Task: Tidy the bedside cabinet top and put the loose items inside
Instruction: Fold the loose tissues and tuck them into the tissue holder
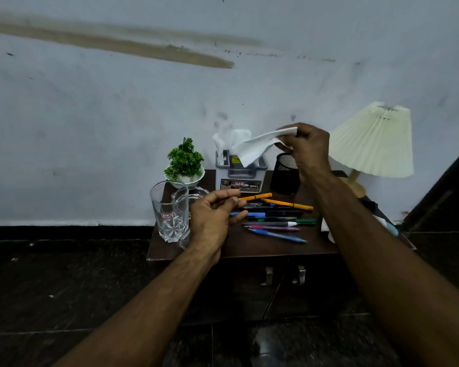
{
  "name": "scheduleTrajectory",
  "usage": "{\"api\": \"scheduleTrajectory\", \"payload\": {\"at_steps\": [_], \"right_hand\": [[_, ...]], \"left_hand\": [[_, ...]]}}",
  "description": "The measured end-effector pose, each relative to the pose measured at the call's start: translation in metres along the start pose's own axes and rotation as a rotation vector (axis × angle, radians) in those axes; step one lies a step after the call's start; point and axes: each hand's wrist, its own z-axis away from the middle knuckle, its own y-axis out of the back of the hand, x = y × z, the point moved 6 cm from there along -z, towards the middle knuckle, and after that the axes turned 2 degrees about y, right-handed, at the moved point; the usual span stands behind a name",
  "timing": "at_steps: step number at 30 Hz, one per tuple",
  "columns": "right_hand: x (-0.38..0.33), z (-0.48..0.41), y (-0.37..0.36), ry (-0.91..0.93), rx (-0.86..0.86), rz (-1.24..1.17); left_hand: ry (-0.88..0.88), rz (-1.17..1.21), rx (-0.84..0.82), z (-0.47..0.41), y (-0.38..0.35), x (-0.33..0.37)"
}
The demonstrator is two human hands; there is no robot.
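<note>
A dark wooden bedside cabinet stands against the wall. My right hand pinches a white tissue above the grey tissue holder and the black mesh pen cup. My left hand hovers over the cabinet's left half with loosely curled fingers and holds nothing. Several loose pens lie in a row on the top, just right of that hand. A clear glass tumbler stands at the front left corner.
A small green plant in a white pot sits at the back left, with a glass ashtray in front of it. A cream pleated lamp leans at the back right. The cabinet's two doors have metal handles. Dark tiled floor surrounds it.
</note>
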Motion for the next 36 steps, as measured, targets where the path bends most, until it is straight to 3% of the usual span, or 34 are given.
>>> {"api": "scheduleTrajectory", "payload": {"at_steps": [6, 14, 27, 36], "right_hand": [[-0.011, -0.036, -0.029, 0.233, -0.03, 0.376], [-0.003, -0.043, -0.071, 0.356, -0.257, 0.775], [0.023, -0.035, -0.104, 0.469, -0.429, 1.099], [0.028, -0.037, -0.114, 0.5, -0.5, 1.196]], "left_hand": [[-0.008, -0.067, 0.003, 0.001, 0.0, -0.001], [0.007, -0.1, -0.001, 0.001, 0.001, -0.001], [-0.007, -0.137, -0.022, 0.004, -0.007, 0.004], [-0.007, -0.139, -0.02, 0.006, -0.008, 0.005]]}}
